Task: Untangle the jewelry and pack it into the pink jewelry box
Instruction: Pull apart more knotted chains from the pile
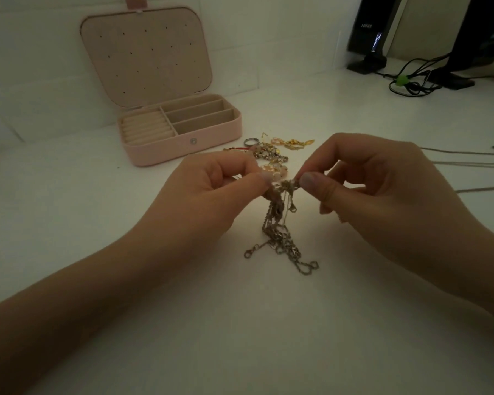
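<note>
A: Item: chain tangle (280, 220), centre table, pinched by left hand (211, 192) and right hand (382, 189); pink jewelry box (180, 129) open, far left

B: Handling: tease knot apart gently, never yank

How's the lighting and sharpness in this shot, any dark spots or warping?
Head view: dim overall, with one brighter warm patch on the white table under the tangled chains; corners fall darker; wide-angle bending at the edges curves the pink jewelry box; the black speaker looks soft.
</note>
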